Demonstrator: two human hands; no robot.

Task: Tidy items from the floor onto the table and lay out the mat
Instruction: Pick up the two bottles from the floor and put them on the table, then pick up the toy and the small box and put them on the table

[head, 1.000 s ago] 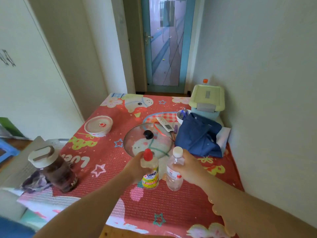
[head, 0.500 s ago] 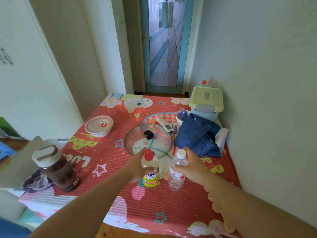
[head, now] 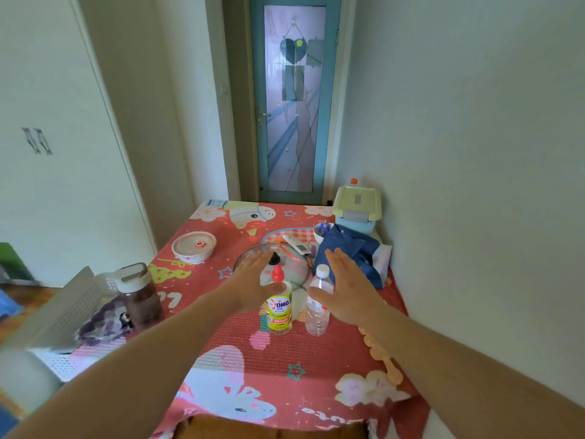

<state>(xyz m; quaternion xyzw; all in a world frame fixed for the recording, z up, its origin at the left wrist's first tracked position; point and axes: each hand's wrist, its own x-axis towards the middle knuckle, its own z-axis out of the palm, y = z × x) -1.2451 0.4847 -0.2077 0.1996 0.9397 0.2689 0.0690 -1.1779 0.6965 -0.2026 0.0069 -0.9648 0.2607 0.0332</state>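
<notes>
On the red mat (head: 316, 353), both hands, left hand (head: 253, 280) and right hand (head: 348, 286), spread open beside two upright bottles (head: 280, 307).

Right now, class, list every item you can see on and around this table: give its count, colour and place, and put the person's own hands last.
mat: 1, red with cartoon prints, spread over the table
OMO bottle: 1, yellow label, red cap, upright near the middle
water bottle: 1, clear, white cap, upright right of the OMO bottle
glass pot lid: 1, clear, black knob, flat behind the bottles
lidded bowl: 1, white, far left
dark jar: 1, brown contents, pale lid, left edge
blue cloth: 1, far right
remote control: 1, white, beyond the pot lid
green-lidded box: 1, far right corner
door: 1, teal frame, behind the table
left hand: open, beside the OMO bottle
right hand: open, beside the water bottle
</notes>
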